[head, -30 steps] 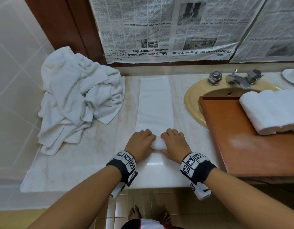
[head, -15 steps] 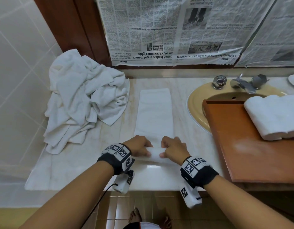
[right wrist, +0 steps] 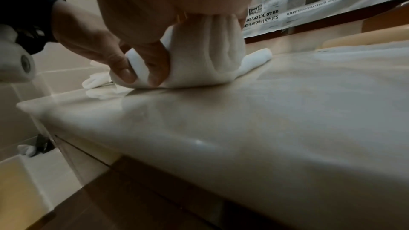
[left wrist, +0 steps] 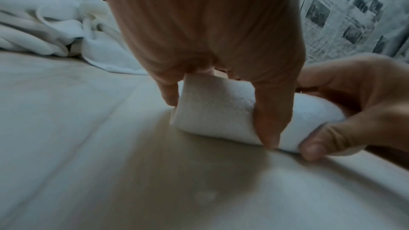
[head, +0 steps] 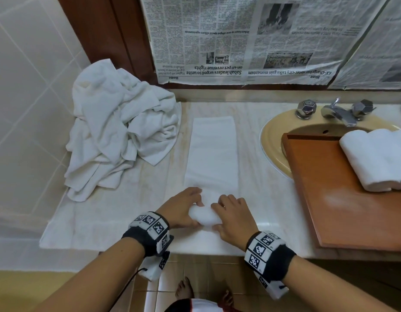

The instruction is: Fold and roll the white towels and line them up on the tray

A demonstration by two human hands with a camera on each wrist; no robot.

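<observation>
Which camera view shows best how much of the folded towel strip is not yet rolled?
The head view: the folded towel strip lies flat beyond the roll. The right wrist view shows only its far end; the left wrist view shows just the rolled part.

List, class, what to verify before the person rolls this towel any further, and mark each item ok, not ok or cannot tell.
1. Left hand grips the roll's end: ok.
2. Right hand grips the other end: ok.
3. Unrolled strip lies flat and straight: ok.
4. Roll's ends even: cannot tell.
5. Tray has free space beside the rolled towels: ok.
6. Towel pile clear of the strip: ok.
</observation>
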